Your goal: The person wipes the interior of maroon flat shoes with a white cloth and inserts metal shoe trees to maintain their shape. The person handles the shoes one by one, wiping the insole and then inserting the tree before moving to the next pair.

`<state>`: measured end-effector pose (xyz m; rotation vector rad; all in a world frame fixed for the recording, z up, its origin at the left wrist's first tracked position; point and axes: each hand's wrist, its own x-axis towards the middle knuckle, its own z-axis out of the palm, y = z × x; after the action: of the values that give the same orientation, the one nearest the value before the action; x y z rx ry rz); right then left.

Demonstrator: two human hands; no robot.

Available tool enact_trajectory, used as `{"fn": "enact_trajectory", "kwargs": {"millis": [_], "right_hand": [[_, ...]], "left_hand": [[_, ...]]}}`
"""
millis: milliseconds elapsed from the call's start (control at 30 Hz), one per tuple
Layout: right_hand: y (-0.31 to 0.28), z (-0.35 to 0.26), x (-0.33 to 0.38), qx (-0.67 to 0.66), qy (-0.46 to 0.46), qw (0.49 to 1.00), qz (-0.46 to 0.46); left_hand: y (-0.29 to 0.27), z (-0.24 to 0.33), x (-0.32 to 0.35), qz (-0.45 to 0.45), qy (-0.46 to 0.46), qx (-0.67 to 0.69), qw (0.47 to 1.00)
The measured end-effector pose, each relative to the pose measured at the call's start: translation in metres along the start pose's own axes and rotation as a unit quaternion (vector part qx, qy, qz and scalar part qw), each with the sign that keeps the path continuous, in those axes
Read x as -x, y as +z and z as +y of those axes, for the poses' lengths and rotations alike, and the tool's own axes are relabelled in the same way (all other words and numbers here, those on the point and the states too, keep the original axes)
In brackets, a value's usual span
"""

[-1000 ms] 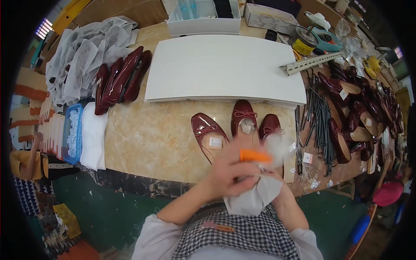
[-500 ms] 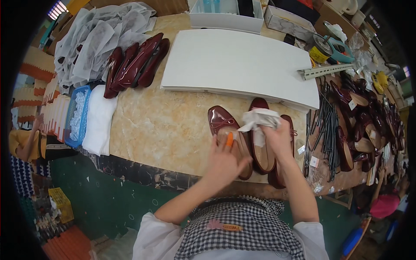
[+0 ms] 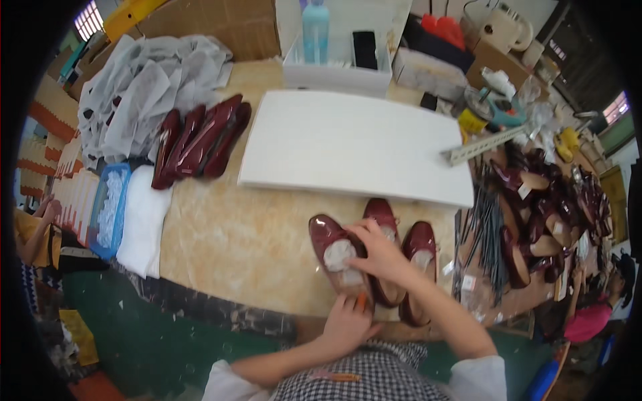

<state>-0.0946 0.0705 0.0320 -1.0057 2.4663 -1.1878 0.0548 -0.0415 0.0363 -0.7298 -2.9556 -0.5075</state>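
Three glossy dark red flat shoes lie near the table's front edge: a left shoe (image 3: 328,234), a middle shoe (image 3: 382,212) and a right shoe (image 3: 422,242). A white paper wad (image 3: 338,254) sits inside the left shoe. My right hand (image 3: 382,252) reaches across the middle shoe, with its fingers pressing on that wad. My left hand (image 3: 348,324) is at the heel of the left shoe and pinches a small orange stick (image 3: 361,302) between its fingers. Both forearms come up from the lower edge over a checked garment.
A white board (image 3: 354,144) lies behind the shoes. More dark red shoes (image 3: 200,140) and grey wrapping sheets (image 3: 134,100) are at the back left, a white cloth stack (image 3: 142,220) at the left. Metal rods (image 3: 488,234) and several shoes (image 3: 548,207) crowd the right. A person (image 3: 592,317) sits far right.
The white paper has gone from my right hand, held above the middle shoe, down into the left shoe. My left hand slid back to that shoe's heel.
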Motion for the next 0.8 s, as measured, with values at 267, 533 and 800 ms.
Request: {"fn": "enact_trajectory", "kwargs": {"millis": [267, 533, 800], "right_hand": [[0.032, 0.002, -0.027, 0.079, 0.102, 0.988, 0.082], [-0.035, -0.052, 0.017, -0.139, 0.150, 0.931, 0.302], [-0.134, 0.079, 0.157, 0.084, 0.276, 0.843, 0.454]], "left_hand": [[-0.005, -0.002, -0.003, -0.087, 0.037, -0.012, 0.995], [-0.001, -0.043, -0.004, 0.166, -0.254, 0.587, 0.751], [0.000, -0.028, -0.019, -0.020, -0.264, 0.799, 0.539]]}}
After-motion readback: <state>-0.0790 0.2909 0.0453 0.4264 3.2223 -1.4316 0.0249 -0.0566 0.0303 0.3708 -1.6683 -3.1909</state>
